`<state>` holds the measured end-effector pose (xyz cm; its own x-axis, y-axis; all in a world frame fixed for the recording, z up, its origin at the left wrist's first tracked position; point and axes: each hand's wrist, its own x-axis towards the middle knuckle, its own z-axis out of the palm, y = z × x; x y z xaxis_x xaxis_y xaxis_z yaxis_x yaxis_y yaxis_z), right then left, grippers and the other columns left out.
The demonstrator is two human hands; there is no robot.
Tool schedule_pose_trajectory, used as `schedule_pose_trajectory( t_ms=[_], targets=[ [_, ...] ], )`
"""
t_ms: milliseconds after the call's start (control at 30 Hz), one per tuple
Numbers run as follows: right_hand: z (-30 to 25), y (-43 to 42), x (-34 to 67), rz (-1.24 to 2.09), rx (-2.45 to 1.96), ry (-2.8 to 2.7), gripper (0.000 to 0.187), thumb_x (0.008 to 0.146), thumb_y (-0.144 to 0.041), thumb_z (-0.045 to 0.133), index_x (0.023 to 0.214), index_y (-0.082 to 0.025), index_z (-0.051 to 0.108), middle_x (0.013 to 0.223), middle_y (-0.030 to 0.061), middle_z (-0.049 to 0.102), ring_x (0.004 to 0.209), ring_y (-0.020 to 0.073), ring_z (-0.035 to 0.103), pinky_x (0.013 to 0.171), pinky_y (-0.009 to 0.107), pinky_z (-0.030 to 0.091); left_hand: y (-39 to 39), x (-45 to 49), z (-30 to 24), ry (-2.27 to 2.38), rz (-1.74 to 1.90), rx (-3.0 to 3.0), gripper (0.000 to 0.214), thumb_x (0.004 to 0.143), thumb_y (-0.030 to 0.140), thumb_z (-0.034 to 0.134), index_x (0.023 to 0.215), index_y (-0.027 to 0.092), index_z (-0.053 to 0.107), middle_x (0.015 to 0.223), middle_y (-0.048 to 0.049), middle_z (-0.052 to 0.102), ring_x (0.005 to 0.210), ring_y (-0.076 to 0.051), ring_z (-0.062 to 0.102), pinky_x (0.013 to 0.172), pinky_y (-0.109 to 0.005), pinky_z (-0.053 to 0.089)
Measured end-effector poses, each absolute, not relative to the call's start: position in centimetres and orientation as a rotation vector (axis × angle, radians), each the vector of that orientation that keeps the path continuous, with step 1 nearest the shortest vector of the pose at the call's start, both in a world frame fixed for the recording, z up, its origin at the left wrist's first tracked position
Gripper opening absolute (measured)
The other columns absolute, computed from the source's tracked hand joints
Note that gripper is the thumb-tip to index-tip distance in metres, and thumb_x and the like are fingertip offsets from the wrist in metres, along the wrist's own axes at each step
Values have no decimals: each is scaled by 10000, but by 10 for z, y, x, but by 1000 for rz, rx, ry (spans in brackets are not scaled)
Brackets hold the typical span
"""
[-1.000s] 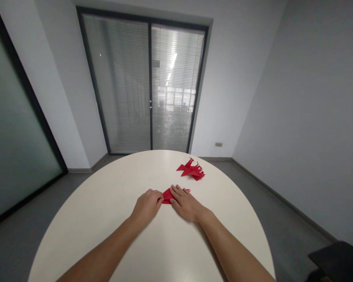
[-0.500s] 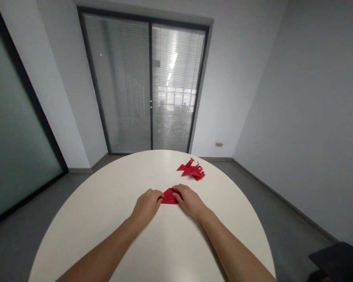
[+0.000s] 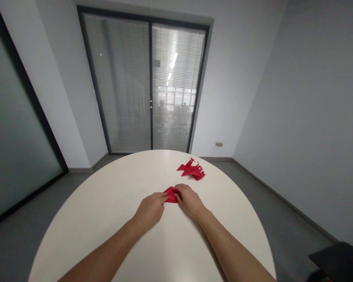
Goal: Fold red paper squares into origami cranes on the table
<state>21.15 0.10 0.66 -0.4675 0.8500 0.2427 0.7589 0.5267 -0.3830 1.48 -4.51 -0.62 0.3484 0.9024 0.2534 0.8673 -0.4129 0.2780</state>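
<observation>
A small folded sheet of red paper (image 3: 171, 195) lies on the white round table (image 3: 111, 203), between my two hands. My left hand (image 3: 151, 208) has its fingertips pressed on the paper's left corner. On the paper's right side, my right hand (image 3: 189, 200) grips it with curled fingers and thumb, hiding that end. Farther back, slightly to the right, a cluster of red folded paper cranes (image 3: 191, 170) rests on the table, their pointed wings and necks overlapping.
Beyond the table stands a glass partition (image 3: 147, 86) with blinds in a dark frame. A wall socket (image 3: 219, 144) is low on the back wall. Part of a black chair (image 3: 339, 258) shows at lower right, and a frosted glass panel (image 3: 14, 129) at left.
My left hand has shifted slightly right and turned, its fingers now lying over the paper's left corner. The paper has moved a little to the right; my right hand is almost still.
</observation>
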Motion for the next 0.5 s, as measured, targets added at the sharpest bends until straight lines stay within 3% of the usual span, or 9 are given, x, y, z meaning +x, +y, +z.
schedule_pose_trajectory(
  t_ms=[167,300,400,500],
  targets=[
    [10,-3,206,247,-1244,-2460,430,965,-218,381,1308,-180,639,1415,91,583,1326,241,500,1106,359,401,-46,16,-10,1597,590,2573,549,857,81,423,1372,180,584,1440,-63,575,1331,-189,523,1171,-329,373],
    [7,-9,200,293,-1194,-2594,559,1010,-324,322,1499,-70,417,1565,146,385,1475,272,307,1221,434,227,-44,18,-9,1570,564,2598,554,885,96,400,1424,142,521,1499,-80,511,1383,-180,468,1199,-325,334],
    [4,-12,198,368,-1282,-2654,642,1020,-420,285,1558,-71,273,1625,140,224,1519,293,175,1231,486,160,-44,20,-9,1587,547,2589,547,901,113,402,1440,121,491,1511,-105,492,1397,-197,452,1202,-352,335],
    [4,-12,200,409,-1352,-2666,704,1013,-490,272,1571,-66,211,1638,143,154,1529,302,106,1234,503,107,-45,21,-8,1629,530,2578,511,898,120,424,1398,112,530,1478,-128,526,1378,-222,475,1190,-376,357]
  ],
)
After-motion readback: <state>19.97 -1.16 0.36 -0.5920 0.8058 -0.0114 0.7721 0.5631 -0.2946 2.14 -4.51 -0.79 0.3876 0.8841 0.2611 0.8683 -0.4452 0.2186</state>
